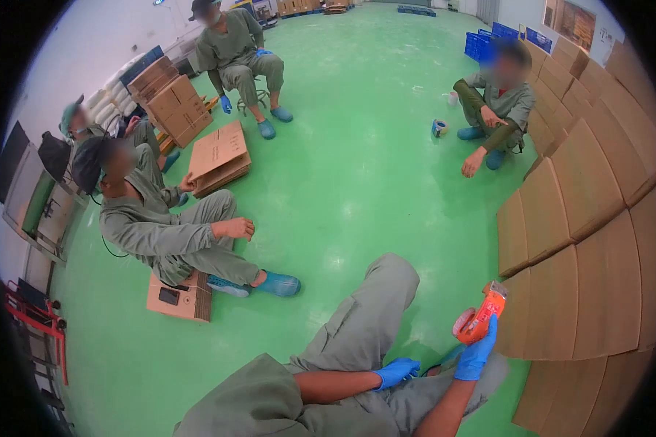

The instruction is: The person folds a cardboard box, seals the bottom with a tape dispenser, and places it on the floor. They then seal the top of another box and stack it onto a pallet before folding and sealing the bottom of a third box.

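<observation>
My right hand [477, 355], in a blue glove, grips an orange tape dispenser [477, 324] and holds it up beside the stacked cartons. A roll of tape shows on its left side, and its metal cutting end points up. My left hand [399, 373], also gloved in blue, rests on my leg with its fingers loosely stretched out and nothing visible in them. My bent knee [393, 277] in grey-green trousers rises ahead of both hands.
Stacked cartons [554, 291] form a wall at the right. One person squats beside it near a tape dispenser [439, 128]. Other people sit at the left and back. Flat cartons [220, 156] lie on the green floor; a phone [169, 296] rests on a box [197, 298].
</observation>
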Demonstrator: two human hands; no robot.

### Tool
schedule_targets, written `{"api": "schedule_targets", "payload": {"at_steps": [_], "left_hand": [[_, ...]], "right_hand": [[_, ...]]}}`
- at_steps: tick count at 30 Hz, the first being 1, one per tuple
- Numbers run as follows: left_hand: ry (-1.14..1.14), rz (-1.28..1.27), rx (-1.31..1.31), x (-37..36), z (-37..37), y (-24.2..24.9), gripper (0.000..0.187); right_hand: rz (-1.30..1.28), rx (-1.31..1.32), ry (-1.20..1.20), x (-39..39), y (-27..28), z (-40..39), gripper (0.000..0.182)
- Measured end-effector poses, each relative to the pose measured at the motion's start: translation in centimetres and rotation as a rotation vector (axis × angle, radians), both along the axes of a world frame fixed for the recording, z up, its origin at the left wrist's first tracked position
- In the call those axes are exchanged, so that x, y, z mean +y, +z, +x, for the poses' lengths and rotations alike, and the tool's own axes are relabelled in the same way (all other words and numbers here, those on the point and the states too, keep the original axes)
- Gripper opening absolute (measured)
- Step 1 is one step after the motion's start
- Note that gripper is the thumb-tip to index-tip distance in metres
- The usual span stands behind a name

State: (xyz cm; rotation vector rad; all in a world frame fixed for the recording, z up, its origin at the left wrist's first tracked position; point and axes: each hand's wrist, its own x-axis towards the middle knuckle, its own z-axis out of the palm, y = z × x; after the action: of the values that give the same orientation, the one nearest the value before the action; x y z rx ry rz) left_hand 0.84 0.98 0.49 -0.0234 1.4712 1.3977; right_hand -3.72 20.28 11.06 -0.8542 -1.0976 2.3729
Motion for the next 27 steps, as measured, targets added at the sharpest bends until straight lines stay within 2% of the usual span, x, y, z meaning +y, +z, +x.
{"api": "schedule_targets", "payload": {"at_steps": [7,10,20,26,27], "left_hand": [[-0.03,0.007,-0.043,0.1,0.1,-0.8,0.057],[-0.035,0.032,-0.025,0.1,0.1,-1.1,0.057],[-0.037,0.01,-0.05,0.0,-0.2,-0.1,0.057],[-0.038,0.011,-0.047,-0.3,0.0,-0.7,0.058],[-0.042,0.016,-0.036,-0.5,0.0,-0.9,0.058]], "right_hand": [[-0.096,0.056,0.055,0.1,0.3,0.0,0.043],[-0.03,-0.02,-0.039,-0.4,0.8,-0.2,0.043],[-0.076,0.015,-0.003,0.0,0.4,0.1,0.043],[-0.01,-0.02,-0.095,0.2,-0.6,0.5,0.045],[0.085,-0.001,-0.08,0.2,-0.6,0.6,0.046]]}}
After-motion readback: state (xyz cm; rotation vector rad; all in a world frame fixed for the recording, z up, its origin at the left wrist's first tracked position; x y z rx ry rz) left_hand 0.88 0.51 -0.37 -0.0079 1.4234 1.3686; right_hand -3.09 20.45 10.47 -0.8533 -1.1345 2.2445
